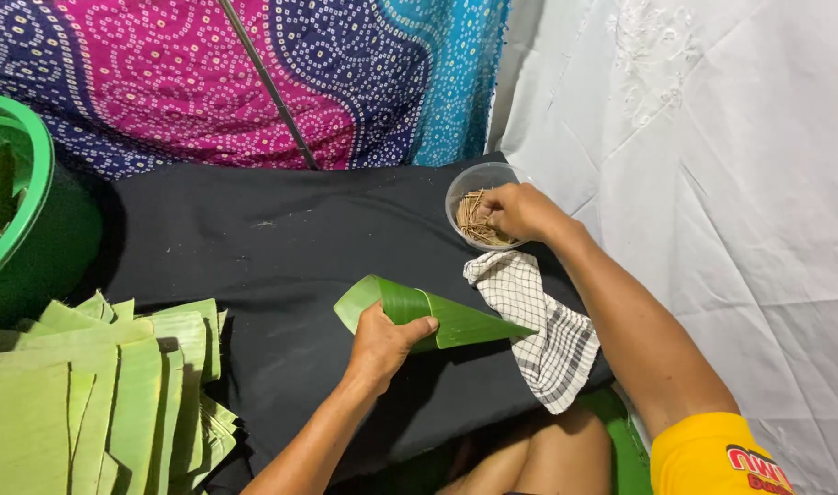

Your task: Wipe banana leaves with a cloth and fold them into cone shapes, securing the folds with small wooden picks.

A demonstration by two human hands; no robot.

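Left hand [382,339] clamped round leaf cone [432,316] on black cloth [254,238]; right hand [520,211] pinching sticks [474,220] in bowl [469,179]; advisable: keep overlap pressed, take one stick only, beside checked towel [538,330].

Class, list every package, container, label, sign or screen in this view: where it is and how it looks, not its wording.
Clear round tub of small sticks, far right of the black cloth; right hand reaches in.
Green round bucket, left edge.
Red and white print on a yellow sleeve, bottom right.
No signs or screens.
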